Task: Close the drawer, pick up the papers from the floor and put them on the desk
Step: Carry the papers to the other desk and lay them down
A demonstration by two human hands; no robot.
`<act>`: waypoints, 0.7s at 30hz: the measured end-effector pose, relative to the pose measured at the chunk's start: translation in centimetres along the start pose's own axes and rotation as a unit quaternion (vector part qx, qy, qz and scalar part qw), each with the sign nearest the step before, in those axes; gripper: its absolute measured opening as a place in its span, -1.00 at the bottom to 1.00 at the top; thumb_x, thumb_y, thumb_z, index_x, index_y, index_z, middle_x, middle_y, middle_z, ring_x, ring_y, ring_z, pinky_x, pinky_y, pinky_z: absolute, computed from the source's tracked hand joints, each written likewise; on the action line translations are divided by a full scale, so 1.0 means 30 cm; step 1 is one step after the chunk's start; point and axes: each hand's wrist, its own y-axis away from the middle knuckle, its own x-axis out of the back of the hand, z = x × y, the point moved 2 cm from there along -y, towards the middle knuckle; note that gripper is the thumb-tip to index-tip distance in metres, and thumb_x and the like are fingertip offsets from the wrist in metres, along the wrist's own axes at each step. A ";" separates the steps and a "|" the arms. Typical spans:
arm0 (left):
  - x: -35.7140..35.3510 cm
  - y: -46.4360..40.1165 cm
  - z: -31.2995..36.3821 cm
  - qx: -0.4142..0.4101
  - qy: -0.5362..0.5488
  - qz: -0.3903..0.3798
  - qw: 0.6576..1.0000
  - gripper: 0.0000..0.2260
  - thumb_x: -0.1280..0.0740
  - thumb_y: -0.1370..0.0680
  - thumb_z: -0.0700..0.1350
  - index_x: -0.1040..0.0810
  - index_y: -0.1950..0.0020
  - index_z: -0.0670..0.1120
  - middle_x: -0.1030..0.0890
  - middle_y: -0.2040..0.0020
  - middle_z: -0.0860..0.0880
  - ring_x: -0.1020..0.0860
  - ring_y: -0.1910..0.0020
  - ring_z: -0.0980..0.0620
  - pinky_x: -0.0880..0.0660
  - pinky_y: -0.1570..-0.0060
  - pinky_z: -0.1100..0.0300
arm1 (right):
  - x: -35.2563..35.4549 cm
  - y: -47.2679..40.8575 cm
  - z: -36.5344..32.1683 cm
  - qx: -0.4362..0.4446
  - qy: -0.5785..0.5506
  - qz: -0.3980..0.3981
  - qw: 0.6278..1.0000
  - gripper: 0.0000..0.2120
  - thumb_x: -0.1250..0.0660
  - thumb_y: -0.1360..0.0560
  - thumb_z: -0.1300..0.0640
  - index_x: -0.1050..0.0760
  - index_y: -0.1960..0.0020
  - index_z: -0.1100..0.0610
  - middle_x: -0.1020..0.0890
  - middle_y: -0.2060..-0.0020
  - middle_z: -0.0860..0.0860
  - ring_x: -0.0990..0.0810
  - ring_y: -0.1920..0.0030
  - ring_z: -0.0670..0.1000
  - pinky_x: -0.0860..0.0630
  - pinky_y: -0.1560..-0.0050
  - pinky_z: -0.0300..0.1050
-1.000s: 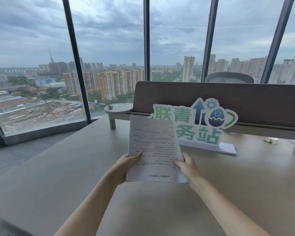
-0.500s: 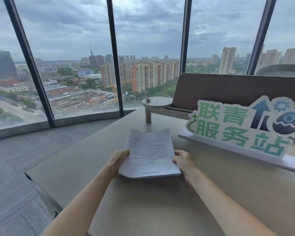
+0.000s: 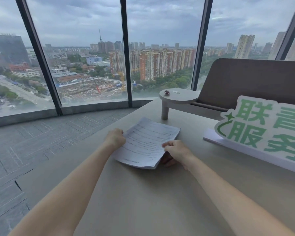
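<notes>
A thin stack of printed white papers (image 3: 146,142) lies nearly flat on the pale desk (image 3: 143,201), its far end resting on the surface. My left hand (image 3: 115,138) grips the stack's left edge. My right hand (image 3: 176,151) pinches the near right corner, fingers curled under it and lifting that corner slightly. No drawer is in view.
A white sign with green characters (image 3: 266,132) stands on the desk to the right. A small round shelf on a post (image 3: 177,97) holds tiny items behind the papers, beside a brown partition (image 3: 249,82). Grey carpeted floor (image 3: 32,142) and tall windows lie to the left.
The papers went from upright in both hands to lying down on the desk. My view turned left, so the sign shifted to the right edge.
</notes>
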 end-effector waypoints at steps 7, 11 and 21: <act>-0.032 -0.082 0.004 -0.042 -0.048 0.035 0.997 -0.59 -0.18 -0.51 -0.24 -0.45 -0.34 0.02 -0.58 -0.23 -0.16 -0.53 -0.20 -0.17 -0.46 -0.14 0.03 | -0.026 -0.075 -0.020 0.023 0.129 0.014 0.991 -0.59 -0.14 -0.53 0.28 -0.46 -0.36 0.21 -0.54 -0.14 0.14 -0.63 0.49 0.03 -0.52 0.60 -0.16; -0.060 -0.074 0.001 -0.066 -0.084 0.058 0.993 -0.72 -0.14 -0.55 -0.18 -0.50 -0.21 -0.01 -0.61 -0.11 -0.14 -0.58 -0.04 -0.17 -0.45 0.07 0.08 | -0.038 -0.079 -0.030 0.042 0.217 0.049 0.974 -0.56 -0.12 -0.49 0.24 -0.49 -0.34 0.18 -0.56 -0.09 0.15 -0.63 0.48 0.06 -0.59 0.54 -0.11; -0.085 -0.039 0.009 -0.127 -0.224 0.129 0.957 -0.62 -0.11 -0.52 -0.24 -0.54 -0.25 -0.04 -0.51 -0.13 -0.18 -0.41 -0.18 -0.19 -0.38 -0.15 0.06 | -0.078 -0.069 -0.046 0.037 0.410 0.076 0.908 -0.68 -0.13 -0.50 0.14 -0.42 -0.23 0.11 -0.57 -0.21 0.18 -0.55 -0.21 0.24 -0.51 -0.15 0.02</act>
